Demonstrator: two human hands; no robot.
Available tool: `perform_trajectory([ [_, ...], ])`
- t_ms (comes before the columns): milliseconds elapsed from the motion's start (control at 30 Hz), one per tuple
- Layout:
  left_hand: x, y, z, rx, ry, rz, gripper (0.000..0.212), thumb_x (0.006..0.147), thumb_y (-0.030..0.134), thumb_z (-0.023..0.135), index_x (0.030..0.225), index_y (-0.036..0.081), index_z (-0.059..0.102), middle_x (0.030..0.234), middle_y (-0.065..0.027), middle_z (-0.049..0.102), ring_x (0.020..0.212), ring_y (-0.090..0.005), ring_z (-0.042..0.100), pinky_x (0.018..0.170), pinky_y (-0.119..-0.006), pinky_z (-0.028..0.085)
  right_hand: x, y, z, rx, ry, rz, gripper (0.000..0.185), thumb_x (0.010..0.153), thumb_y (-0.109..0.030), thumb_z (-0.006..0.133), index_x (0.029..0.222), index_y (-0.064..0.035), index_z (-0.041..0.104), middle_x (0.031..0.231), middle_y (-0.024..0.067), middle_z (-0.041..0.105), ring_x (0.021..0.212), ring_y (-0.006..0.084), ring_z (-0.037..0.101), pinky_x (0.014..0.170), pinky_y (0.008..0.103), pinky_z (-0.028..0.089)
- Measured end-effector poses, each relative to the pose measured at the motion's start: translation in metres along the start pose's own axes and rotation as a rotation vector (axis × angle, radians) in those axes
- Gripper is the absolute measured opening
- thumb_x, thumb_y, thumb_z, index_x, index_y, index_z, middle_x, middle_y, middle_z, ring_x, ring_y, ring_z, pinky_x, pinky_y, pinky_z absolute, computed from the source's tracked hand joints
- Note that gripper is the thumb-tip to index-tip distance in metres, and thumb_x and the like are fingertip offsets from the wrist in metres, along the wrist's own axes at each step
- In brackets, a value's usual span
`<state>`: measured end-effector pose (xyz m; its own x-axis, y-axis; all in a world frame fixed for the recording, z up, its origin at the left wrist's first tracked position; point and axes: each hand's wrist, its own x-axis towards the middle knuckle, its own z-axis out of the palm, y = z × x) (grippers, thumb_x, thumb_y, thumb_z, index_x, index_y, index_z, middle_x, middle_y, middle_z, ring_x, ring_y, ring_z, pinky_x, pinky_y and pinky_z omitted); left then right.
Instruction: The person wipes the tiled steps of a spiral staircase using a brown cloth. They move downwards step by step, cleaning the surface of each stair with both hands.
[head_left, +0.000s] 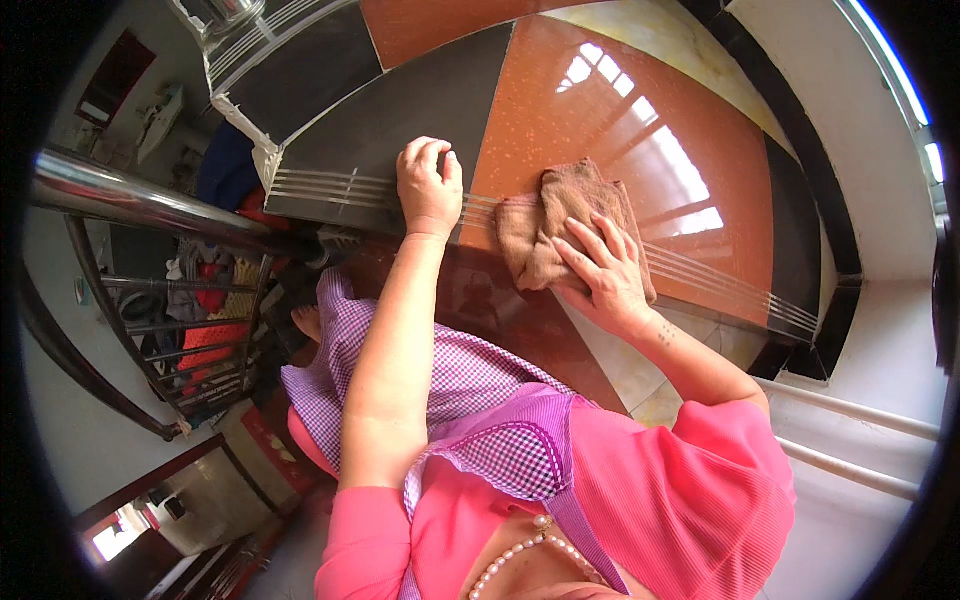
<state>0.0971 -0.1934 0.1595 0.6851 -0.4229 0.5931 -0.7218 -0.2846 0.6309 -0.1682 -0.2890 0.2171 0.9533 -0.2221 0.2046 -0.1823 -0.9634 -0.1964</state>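
Under my right hand (606, 277) lies a folded brown cloth (581, 217); the palm and spread fingers rest on it at the edge of an orange speckled stair tread (697, 225). The cloth hangs partly over the grooved edge of the step. My left hand (431, 184) is to the left, over the dark tile (345, 150) beside the orange one, with its fingers curled and nothing seen in them. Whether it touches the tile I cannot tell.
A metal handrail (150, 191) with dark balusters runs along the left, above a drop with clothes beyond it. White pipes (847, 405) run along the wall at right. A window's reflection shines on the tread.
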Motion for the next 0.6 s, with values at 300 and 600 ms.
perform_trajectory([
  [300,0.000,0.005,-0.007,0.027,-0.022,0.029,0.011,0.079,0.007,0.063,0.089,0.005,0.060,0.100,-0.0109,0.060,0.098,-0.0317,0.055,0.088,-0.041,0.045,0.077,0.068,0.013,-0.119,0.076,0.115,0.059,0.077,-0.041,0.068,0.130,-0.0200,0.054,0.142,0.0037,0.043,0.132,0.0328,0.034,0.109,0.0509,0.026],
  [600,0.001,0.009,-0.006,-0.018,-0.012,-0.032,0.009,0.080,0.005,0.061,0.088,0.005,0.060,0.100,-0.0106,0.061,0.097,-0.0308,0.056,0.086,-0.041,0.047,0.225,0.206,0.036,-0.318,0.110,0.576,0.060,0.090,-0.061,0.043,0.140,-0.0276,0.044,0.147,0.0005,0.038,0.136,0.0260,0.032,0.108,0.0553,0.027],
])
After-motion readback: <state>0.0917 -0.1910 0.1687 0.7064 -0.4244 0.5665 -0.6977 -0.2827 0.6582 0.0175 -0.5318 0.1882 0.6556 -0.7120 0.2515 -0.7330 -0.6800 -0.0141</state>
